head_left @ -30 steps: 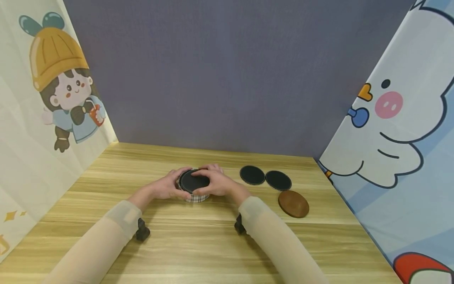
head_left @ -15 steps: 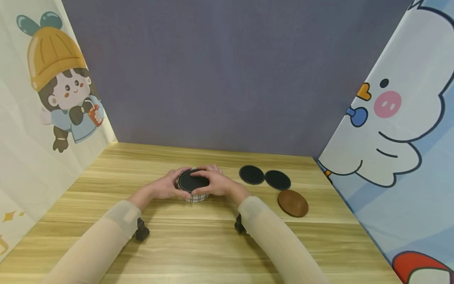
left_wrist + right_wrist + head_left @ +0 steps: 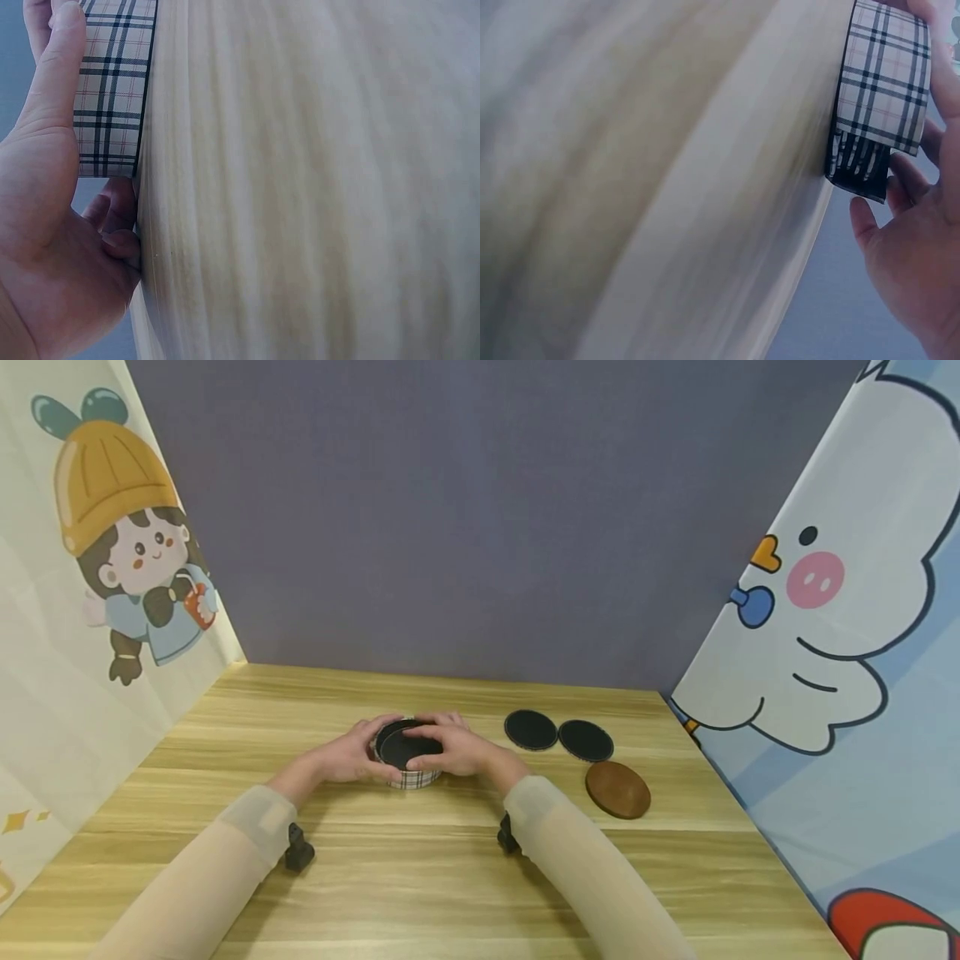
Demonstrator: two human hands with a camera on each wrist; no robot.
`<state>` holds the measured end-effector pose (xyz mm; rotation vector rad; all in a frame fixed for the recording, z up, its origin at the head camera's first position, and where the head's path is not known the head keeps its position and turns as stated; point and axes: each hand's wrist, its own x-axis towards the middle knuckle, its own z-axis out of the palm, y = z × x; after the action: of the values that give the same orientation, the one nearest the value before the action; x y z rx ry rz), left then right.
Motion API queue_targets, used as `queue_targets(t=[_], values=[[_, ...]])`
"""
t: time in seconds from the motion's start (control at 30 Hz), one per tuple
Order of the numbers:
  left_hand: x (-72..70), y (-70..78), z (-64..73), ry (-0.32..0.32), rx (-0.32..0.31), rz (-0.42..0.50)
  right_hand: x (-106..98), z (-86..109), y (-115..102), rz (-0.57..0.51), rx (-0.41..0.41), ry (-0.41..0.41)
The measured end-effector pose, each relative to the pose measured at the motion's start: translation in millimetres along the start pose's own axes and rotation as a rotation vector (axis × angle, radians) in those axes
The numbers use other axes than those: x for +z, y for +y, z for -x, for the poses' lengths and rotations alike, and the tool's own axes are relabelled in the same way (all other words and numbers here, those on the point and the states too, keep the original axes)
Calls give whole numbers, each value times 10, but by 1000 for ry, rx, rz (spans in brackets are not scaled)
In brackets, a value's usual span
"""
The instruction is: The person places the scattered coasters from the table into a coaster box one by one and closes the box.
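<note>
A round coaster holder (image 3: pixel 412 779) with a plaid side wall stands on the wooden table between both hands. Inside it, below the rim, lies a black coaster (image 3: pixel 408 751). My left hand (image 3: pixel 351 755) grips the left side, its thumb along the plaid wall (image 3: pixel 112 97). My right hand (image 3: pixel 463 750) curves round the right side, thumb at the near edge and fingers towards the far rim. In the right wrist view, a gap in the holder's wall (image 3: pixel 889 75) shows a dark inside with pale streaks; part of the right fingers is hidden behind it.
Two black coasters (image 3: pixel 531 730) (image 3: pixel 587 741) lie side by side to the right on the table (image 3: pixel 420 877). A brown wooden disc (image 3: pixel 618 790) lies in front of them. A grey panel (image 3: pixel 465 527) closes the back, with printed cloths at both sides.
The black coaster has sunk from near the rim down into the holder, so the dark inner wall now shows. Both hands have stayed almost in place; the view has shifted slightly.
</note>
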<state>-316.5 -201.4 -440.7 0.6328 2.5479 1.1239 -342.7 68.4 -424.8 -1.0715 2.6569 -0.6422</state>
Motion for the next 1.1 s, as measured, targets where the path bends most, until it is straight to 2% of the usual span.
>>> queue_targets(t=[0.27, 0.53, 0.87, 1.1], values=[[17, -21, -19, 2, -22, 17, -21, 59, 10, -17, -4, 29], [26, -41, -37, 33, -14, 13, -169, 326, 174, -96, -11, 80], [26, -63, -43, 44, -5, 5, -336, 744, 624, -76, 117, 106], [31, -48, -38, 42, 3, -2, -446, 983, 893, -66, 199, 94]])
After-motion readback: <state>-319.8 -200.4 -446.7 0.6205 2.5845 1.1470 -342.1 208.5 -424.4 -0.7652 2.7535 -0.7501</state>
